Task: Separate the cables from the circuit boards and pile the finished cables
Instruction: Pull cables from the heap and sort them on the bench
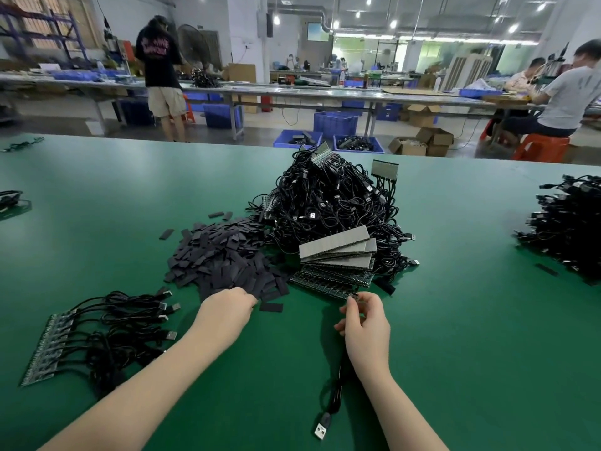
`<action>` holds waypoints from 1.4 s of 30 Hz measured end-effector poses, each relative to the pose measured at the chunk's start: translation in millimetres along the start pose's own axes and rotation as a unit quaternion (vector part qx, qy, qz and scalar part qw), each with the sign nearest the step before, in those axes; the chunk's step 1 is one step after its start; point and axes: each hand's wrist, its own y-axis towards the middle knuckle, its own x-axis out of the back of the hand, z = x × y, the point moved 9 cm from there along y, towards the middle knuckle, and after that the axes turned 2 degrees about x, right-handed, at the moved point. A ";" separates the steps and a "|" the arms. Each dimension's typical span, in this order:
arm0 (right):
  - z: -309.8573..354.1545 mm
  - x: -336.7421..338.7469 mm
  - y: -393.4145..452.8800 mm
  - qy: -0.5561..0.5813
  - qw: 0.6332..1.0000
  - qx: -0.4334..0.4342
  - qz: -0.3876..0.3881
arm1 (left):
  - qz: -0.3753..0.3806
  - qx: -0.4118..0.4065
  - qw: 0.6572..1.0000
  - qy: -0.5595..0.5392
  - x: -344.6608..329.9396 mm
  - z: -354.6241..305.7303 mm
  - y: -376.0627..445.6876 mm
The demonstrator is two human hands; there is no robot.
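A single cable (335, 395), apparently already freed from a board, runs from the right hand (366, 323), which pinches its small end, down to its plug near the table's edge. The left hand (227, 307) reaches into the black sleeves (224, 255), fingers hidden; grip cannot be told. Next, probably: sleeving the pinched end, then piling.

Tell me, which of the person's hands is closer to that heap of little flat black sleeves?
Left. The left hand reaches into the near edge of the heap of black sleeves, touching it. The right hand is off to the heap's right, apart from it, pinching the end of a cable.
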 end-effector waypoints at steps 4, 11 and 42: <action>0.4 0.3 -0.2 0.002 1.000 -0.003 -0.003 | 0.012 0.020 1.000 0.009 2.2 -0.2 -3.6; -2.3 1.6 0.8 0.045 0.998 -0.031 -0.012 | -0.144 0.035 0.978 -0.146 34.0 1.1 -15.0; 7.6 -9.6 -9.3 0.064 0.993 -0.009 0.097 | -0.037 0.097 0.650 -0.753 -5.6 -101.6 -11.4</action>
